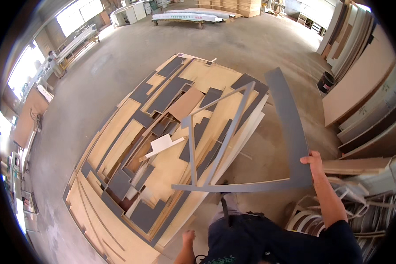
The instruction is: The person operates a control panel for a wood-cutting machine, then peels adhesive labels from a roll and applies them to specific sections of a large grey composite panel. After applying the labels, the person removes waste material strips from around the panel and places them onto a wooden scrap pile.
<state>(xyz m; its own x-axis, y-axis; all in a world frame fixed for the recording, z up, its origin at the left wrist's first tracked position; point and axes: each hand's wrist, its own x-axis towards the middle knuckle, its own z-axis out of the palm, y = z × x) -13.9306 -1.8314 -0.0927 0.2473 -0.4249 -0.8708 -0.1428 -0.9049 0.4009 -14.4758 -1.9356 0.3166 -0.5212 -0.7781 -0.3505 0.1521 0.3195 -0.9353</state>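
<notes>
My right hand [312,163] is closed around the right edge of a large grey-faced cut-out panel [290,119]. The panel is an open frame of strips: a wide strip on the right, a long one along the bottom, and thin slanted strips on the left that reach over the stack. Low in front of me, to the left of my body, hangs my left hand [188,237], its fingers curled with nothing seen in them. Beyond the hands lies a wide stack of cut plywood sheets [163,182] with grey and bare wood faces. A small white offcut [161,144] sits on it.
Wooden boards [361,92] lean along the right wall, with a black bucket [326,82] beside them. Curved frame pieces [312,220] are heaped at my right. A low cart of long boards [187,17] stands far off. A person [53,61] is at the far left.
</notes>
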